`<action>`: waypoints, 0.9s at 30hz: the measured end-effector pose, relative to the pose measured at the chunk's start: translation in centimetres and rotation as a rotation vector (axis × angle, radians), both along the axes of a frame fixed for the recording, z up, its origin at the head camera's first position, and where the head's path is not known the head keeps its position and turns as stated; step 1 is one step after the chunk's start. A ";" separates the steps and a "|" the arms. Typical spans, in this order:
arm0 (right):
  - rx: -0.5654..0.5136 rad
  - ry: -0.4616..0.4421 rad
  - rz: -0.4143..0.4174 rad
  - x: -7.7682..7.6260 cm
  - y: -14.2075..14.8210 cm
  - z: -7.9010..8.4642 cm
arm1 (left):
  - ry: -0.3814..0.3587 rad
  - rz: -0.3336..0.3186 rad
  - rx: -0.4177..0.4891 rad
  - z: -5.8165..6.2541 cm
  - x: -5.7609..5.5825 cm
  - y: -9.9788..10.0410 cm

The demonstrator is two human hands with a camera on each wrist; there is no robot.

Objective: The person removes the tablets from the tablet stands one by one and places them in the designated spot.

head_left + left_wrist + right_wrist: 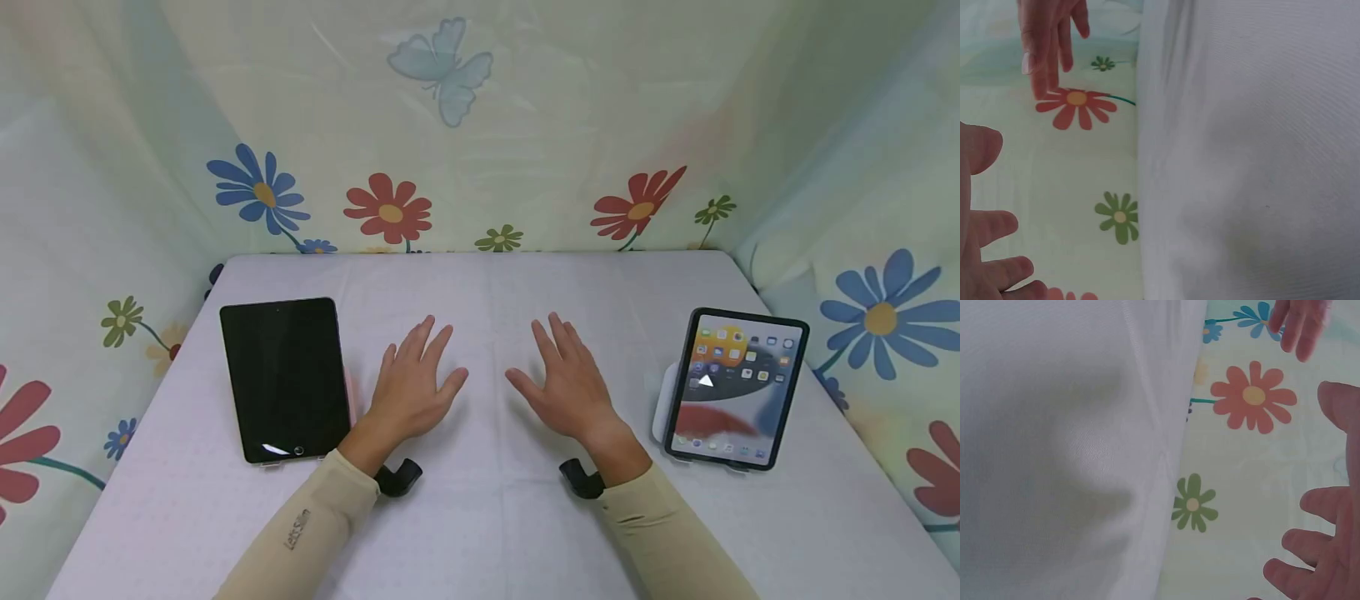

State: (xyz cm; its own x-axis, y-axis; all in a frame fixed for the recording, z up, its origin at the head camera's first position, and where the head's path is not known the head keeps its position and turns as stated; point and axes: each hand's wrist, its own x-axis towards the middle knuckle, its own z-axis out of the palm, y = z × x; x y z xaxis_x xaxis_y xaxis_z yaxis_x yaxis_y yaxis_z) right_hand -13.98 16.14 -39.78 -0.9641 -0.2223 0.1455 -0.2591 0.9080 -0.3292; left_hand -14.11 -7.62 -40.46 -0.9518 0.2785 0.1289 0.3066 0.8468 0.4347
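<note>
My left hand (408,387) is held over the middle of the table with its fingers spread and nothing in them. Just to its left, a tablet with a dark screen (288,379) leans on a stand, mostly hidden behind it. Across from it, my right hand (570,387) also has spread fingers and holds nothing. Further right, a tablet with a lit home screen (738,387) leans on a whitish stand (663,404). Both wrist views show the fingers apart, touching no object.
A white cloth covers the table (491,533). Behind and beside it hangs a curtain (555,100) printed with flowers and a butterfly. Each wrist carries a black camera mount, one on the left (399,478) and one on the right (581,479).
</note>
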 end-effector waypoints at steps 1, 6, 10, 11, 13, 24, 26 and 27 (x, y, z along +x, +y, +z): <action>-0.015 0.014 0.003 0.0 0.0 0.0 | 0.011 -0.006 0.021 0.2 0.1 0.0; -0.137 0.044 0.032 0.1 -0.3 0.1 | 0.044 -0.006 0.147 1.0 0.5 -0.4; -0.255 -0.012 0.066 0.2 -0.6 0.1 | 0.020 0.000 0.248 1.3 0.9 -0.8; -0.281 -0.027 0.075 0.2 -0.6 0.1 | 0.014 -0.004 0.272 1.3 1.0 -0.9; -0.322 -0.049 0.092 0.3 -0.8 0.1 | 0.008 -0.013 0.313 1.3 1.2 -1.1; -0.498 -0.093 0.158 0.1 -1.9 0.4 | 0.077 -0.052 0.425 2.6 2.1 -3.2; -0.526 -0.108 0.174 0.0 -2.3 0.4 | 0.081 -0.054 0.447 2.9 2.2 -3.8; -0.537 -0.116 0.184 -0.1 -2.4 0.4 | 0.081 -0.052 0.458 3.1 2.3 -4.1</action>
